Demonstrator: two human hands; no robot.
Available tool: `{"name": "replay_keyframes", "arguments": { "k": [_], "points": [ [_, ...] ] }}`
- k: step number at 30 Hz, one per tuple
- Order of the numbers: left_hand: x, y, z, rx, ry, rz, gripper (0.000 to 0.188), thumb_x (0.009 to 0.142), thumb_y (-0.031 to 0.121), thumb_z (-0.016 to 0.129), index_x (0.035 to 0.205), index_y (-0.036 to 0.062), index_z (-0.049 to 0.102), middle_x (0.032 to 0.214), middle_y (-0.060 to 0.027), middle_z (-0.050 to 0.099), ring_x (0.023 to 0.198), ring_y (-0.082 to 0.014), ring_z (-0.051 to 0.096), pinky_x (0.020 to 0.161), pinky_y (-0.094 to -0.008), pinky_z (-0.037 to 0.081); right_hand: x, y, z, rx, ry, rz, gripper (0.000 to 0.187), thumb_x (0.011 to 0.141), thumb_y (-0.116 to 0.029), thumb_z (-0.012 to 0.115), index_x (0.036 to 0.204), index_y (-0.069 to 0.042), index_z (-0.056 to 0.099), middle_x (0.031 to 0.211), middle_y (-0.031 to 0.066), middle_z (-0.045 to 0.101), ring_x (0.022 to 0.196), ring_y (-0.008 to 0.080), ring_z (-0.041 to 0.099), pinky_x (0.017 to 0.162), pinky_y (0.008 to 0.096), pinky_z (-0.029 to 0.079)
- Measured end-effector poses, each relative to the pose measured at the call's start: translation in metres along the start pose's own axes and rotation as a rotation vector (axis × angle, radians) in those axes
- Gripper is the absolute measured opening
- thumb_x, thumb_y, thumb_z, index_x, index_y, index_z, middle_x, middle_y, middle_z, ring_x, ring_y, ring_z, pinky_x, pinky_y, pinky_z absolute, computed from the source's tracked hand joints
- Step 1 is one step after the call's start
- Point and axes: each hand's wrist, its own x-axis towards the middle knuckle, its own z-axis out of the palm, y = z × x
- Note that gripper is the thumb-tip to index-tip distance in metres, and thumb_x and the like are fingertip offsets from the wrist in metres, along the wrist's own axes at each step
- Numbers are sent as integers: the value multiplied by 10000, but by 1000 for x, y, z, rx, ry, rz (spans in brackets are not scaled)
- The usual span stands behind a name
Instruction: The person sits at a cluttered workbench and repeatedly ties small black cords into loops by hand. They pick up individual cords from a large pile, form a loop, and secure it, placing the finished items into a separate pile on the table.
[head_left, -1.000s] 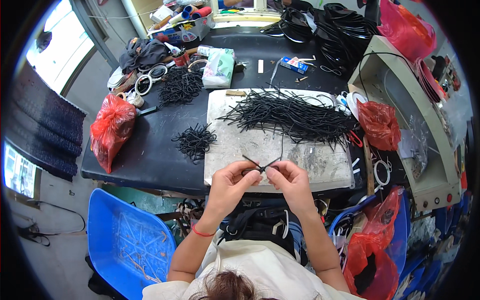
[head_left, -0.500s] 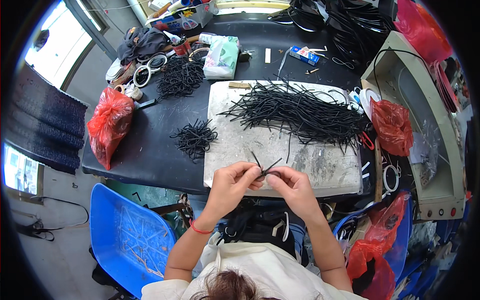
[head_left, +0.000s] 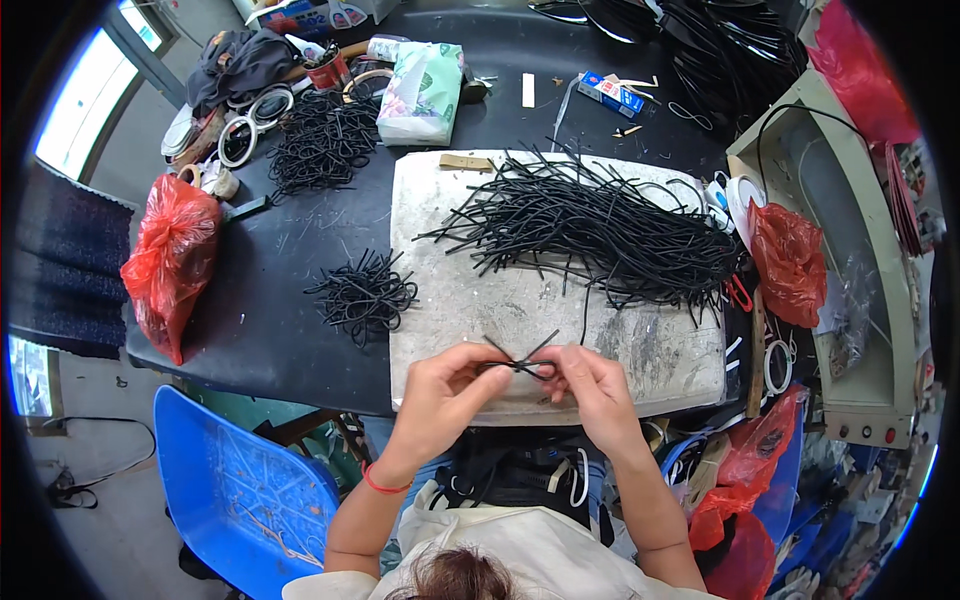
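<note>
Left hand [head_left: 440, 392] and right hand [head_left: 598, 392] have drawn slightly apart since the earlier frame. Thumb and fingers of each pinch a crossed black cord [head_left: 520, 367], held over the near part of a pale board [head_left: 465, 295]. Cord heap [head_left: 610, 230] beyond; smaller tangle [head_left: 366, 295] leftward.

Lettering is printed on a small blue-and-white box [head_left: 611, 94] toward the far right corner of the black desk [head_left: 275, 265]; pale digits are carried by a partly blue carton [head_left: 305, 18] at the desk's far left corner.
</note>
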Motion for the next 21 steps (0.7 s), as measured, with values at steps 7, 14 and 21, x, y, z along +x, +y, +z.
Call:
{"name": "replay_keyframes", "arguments": {
  "k": [7, 14, 21],
  "points": [
    [24, -8, -73, 831, 765, 382, 79, 770, 40, 611, 847, 18, 609, 781, -56, 579, 758, -150, 523, 689, -276, 429, 55, -8, -11, -1005, 433, -741, 140, 761, -64, 604, 888, -6, 608, 812, 75, 541, 729, 226, 504, 620, 300, 414],
    [34, 21, -28, 964, 535, 901, 284, 678, -11, 597, 958, 37, 618, 960, -89, 560, 952, -270, 511, 873, -403, 375, 65, -19, -4, -1309, 368, -815, 95, 733, -32, 573, 826, -28, 552, 877, 65, 536, 827, 238, 489, 740, 372, 371],
    [34, 14, 6, 603, 103, 621, 217, 739, -16, 604, 948, 39, 628, 793, -82, 609, 743, -205, 593, 831, -368, 450, 22, -26, -3, -894, 159, -710, 224, 693, 25, 645, 903, -31, 592, 802, 75, 525, 685, 212, 523, 631, 305, 431]
  ]
}}
